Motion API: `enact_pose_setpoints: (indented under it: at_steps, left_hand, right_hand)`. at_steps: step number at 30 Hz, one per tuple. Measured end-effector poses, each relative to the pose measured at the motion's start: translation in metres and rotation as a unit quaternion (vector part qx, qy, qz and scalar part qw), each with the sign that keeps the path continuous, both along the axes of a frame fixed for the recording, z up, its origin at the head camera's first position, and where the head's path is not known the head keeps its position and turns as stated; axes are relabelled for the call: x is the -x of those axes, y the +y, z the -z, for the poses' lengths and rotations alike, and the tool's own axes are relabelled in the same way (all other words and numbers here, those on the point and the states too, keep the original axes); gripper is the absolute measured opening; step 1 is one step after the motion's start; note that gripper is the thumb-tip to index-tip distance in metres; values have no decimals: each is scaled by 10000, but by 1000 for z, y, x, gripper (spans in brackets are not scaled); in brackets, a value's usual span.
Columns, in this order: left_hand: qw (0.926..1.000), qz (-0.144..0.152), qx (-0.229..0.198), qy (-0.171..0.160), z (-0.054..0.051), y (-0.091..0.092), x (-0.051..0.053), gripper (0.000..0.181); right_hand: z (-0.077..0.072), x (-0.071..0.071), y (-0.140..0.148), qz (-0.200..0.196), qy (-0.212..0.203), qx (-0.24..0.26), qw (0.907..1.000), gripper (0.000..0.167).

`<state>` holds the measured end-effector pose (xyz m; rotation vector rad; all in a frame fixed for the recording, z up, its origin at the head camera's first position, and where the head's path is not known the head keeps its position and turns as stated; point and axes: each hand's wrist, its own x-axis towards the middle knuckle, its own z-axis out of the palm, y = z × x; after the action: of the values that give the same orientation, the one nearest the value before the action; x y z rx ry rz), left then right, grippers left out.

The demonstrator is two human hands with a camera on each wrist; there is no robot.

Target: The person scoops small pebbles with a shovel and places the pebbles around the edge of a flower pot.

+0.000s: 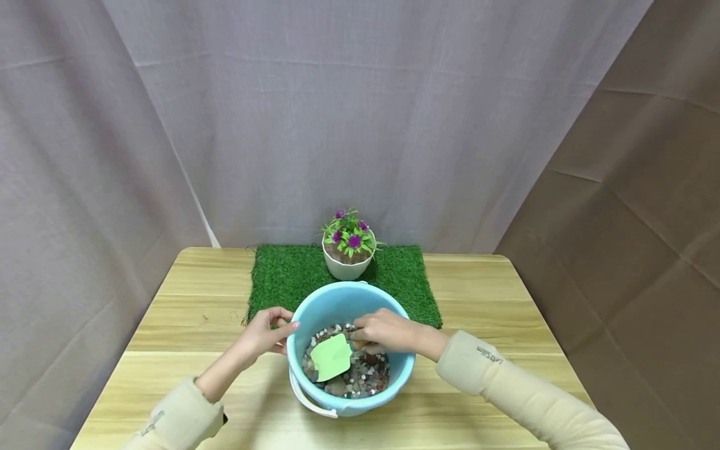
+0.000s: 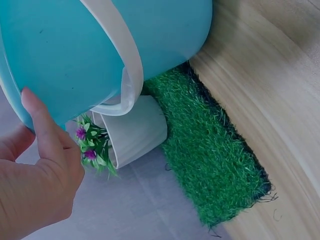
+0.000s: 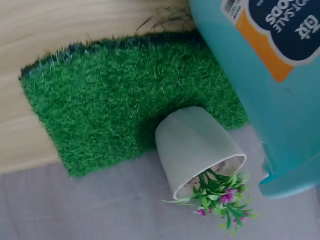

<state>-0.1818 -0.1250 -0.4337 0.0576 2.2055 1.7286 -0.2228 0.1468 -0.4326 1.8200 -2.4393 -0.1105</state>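
A light blue bucket (image 1: pixel 349 290) stands near the middle of the table, with small mixed pebbles (image 1: pixel 368 378) in its bottom. My left hand (image 1: pixel 267 337) grips the bucket's rim on the left side; in the left wrist view the thumb lies on the outer wall of the bucket (image 2: pixel 55 55). Reaching inside the bucket, my right hand (image 1: pixel 382 330) holds the handle of a small shovel with a light green blade (image 1: pixel 332 357). The blade lies over the pebbles. In the right wrist view that hand is out of sight and only the bucket's labelled outside (image 3: pixel 240 85) shows.
Behind the bucket a white pot (image 1: pixel 345 269) of purple flowers stands on a green turf mat (image 1: pixel 287 269). The bucket's white carrying handle (image 1: pixel 312 403) hangs down on its front left. Wooden tabletop (image 1: pixel 191 312) surrounds the mat, and grey curtains (image 1: pixel 360 125) hang behind.
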Motion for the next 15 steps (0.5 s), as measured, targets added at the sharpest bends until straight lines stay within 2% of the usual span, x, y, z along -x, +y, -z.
enact_pose_setpoints:
  at_steps: [9,15]
  left_hand:
    - [10000,53,-62,39,1,-1,1,29]
    - [10000,-7,-41,-39,2,-2,-1,29]
  right_hand:
    - [-4,4,5,123,-412,211,9989,19]
    - [-10,5,8,430,-1012,269,9936,22]
